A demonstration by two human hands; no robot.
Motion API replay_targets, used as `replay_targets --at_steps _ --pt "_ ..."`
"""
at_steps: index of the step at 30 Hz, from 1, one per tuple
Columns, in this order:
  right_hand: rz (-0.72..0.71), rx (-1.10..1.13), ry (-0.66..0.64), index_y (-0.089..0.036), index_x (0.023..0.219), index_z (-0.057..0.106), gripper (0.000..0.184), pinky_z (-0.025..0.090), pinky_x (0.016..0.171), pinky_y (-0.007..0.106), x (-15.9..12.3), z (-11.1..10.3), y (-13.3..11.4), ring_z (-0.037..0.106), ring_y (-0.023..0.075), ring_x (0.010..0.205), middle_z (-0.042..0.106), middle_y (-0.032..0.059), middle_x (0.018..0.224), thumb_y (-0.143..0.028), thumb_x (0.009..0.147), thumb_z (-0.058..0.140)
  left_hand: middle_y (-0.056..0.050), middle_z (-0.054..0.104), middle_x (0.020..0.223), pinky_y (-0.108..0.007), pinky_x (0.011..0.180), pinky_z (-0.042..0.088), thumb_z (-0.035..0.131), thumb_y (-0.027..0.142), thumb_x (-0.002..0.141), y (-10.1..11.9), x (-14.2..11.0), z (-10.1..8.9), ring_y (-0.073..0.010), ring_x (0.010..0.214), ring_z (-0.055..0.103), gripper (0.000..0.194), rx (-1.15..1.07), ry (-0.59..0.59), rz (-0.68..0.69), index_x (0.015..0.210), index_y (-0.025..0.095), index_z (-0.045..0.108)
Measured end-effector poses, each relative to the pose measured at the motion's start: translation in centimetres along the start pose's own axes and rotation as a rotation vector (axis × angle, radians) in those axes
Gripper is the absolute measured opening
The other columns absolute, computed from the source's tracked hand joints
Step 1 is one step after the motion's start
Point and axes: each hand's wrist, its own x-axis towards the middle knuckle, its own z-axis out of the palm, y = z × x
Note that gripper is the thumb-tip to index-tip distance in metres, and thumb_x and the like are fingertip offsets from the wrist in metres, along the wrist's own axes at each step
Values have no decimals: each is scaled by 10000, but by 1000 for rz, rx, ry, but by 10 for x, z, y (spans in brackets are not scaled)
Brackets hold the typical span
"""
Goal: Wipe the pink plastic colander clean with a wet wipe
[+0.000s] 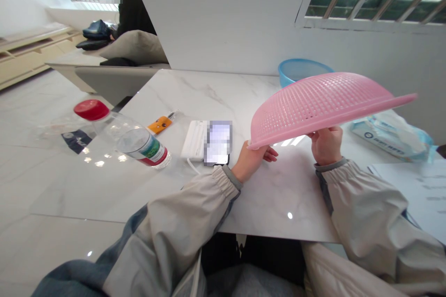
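Observation:
A pink plastic colander (324,100) with many small holes is held tilted above the table, its rounded perforated side facing up and away from me. My left hand (252,160) holds the left end of its rim, thumb against the edge and fingers underneath. Under the near rim, my right hand (327,145) is closed on the colander; its fingertips are partly hidden. Behind the colander stands a blue plastic basin (296,70), partly covered by it. Left of my left hand lie a phone (218,141) with its screen lit and a white device (194,141) with a cable.
On the left stands a large clear bottle (139,144) with a red cap. Near it lies an orange item (160,124) with a face. A wipes pack (386,137) and paper sheets (418,185) are on the right. A person (134,9) sits beyond the partition.

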Motion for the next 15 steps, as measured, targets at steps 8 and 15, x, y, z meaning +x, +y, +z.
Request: replay_targets --at_steps 8,15 --pt "-22 -11 -16 -215 736 696 263 563 555 246 1 0 1 638 131 681 635 -26 704 -365 671 901 -100 776 798 -296 655 607 675 553 968 -8 5 -2 -170 640 734 426 -4 3 31 959 130 724" --pt "-82 -8 -66 -267 953 754 333 582 561 292 -1 4 -5 655 155 673 648 -25 750 -484 742 893 -81 774 788 -285 627 599 673 512 970 -12 8 -4 -166 633 731 383 28 19 71 961 135 738"
